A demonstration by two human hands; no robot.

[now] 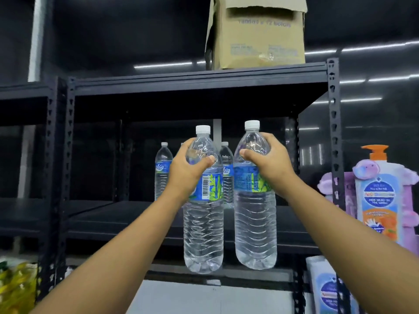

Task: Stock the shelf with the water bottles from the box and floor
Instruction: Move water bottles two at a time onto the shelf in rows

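Observation:
My left hand [189, 168] grips the shoulder of a clear water bottle [203, 227] with a white cap and blue-green label. My right hand [267, 160] grips a second, like bottle [255, 225] the same way. Both bottles hang upright in front of the dark metal shelf [127, 219], their bases below its front edge. At the back of that shelf stand more water bottles: one on the left [162, 171], one [227, 175] between the two held bottles, and another mostly hidden behind my left hand.
A cardboard box [256, 35] sits on the top shelf board [199, 77]. Right of the shelf post [334, 132] stand an orange-pump soap bottle [379, 196] and purple packages. A yellow bag [15, 284] lies at lower left. The shelf's left and front parts are bare.

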